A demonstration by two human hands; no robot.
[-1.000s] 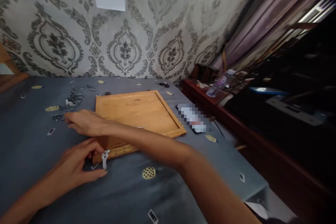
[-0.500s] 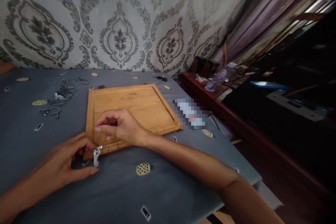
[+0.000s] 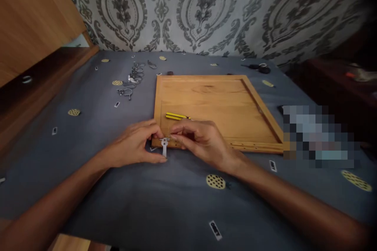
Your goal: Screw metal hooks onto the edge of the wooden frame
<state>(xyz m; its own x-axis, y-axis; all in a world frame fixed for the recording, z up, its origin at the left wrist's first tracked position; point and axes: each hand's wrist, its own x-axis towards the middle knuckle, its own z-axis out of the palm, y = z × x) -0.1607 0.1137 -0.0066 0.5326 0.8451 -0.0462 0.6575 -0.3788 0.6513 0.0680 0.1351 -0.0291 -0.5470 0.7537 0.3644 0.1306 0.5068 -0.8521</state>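
A framed wooden panel (image 3: 206, 102) lies flat on the blue patterned cloth. At its near left corner, my left hand (image 3: 138, 145) holds a small silver metal hinge (image 3: 164, 147) between thumb and fingers. Close to the right of the hinge, my right hand (image 3: 203, 143) has its thumb and forefinger pinched together; whatever is between them is too small to make out. Yellow-handled tweezers (image 3: 176, 116) rest on the panel just behind my right hand, partly hidden by it.
Several metal hinges (image 3: 137, 71) lie on the cloth (image 3: 97, 133) at the back left. Black scissors (image 3: 259, 67) are beyond the panel. A blurred-out object (image 3: 318, 133) sits right of it. A wooden cabinet (image 3: 35, 19) stands at the left.
The view has swung left, bringing the cabinet into sight. My right hand has come down beside the hinge, and the yellow tweezers now show. My left hand still holds the hinge.
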